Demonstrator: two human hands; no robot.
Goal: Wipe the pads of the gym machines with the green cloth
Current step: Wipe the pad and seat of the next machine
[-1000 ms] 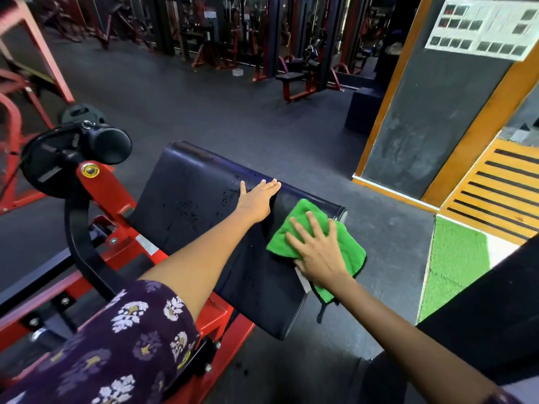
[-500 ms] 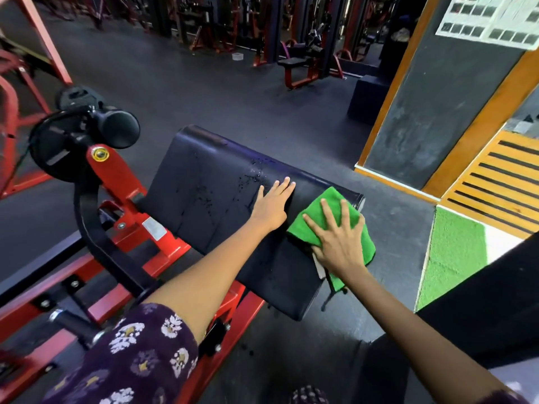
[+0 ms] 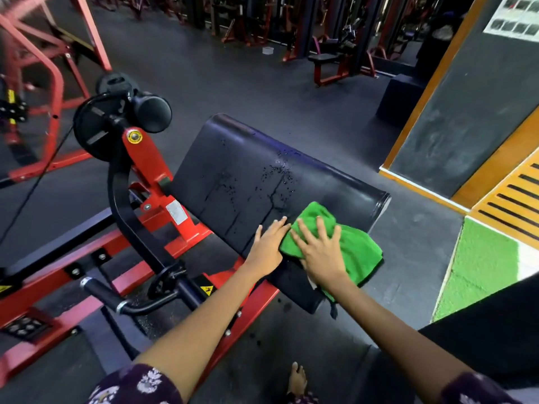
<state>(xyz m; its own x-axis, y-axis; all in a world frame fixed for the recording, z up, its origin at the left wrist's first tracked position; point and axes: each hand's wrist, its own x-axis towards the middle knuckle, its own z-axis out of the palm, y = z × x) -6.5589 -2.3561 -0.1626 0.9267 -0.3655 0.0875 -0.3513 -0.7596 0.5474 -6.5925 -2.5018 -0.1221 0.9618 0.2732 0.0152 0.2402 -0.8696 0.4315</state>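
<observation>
Now we press our right hand [image 3: 319, 252], fingers spread flat, on the green cloth [image 3: 354, 247] at the near right end of the black pad [image 3: 233, 182]. Our left hand [image 3: 267, 246] lies flat beside it, holding nothing. Droplets [image 3: 277, 176] speckle the pad.

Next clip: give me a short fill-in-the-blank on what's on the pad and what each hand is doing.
1. The right hand presses flat on the ____ cloth.
2. The left hand rests directly on the black ____, beside the cloth.
3. Beyond the hands, the pad still carries liquid ____.
4. The machine's frame is painted ____.

Missing words: green; pad; droplets; red
</observation>
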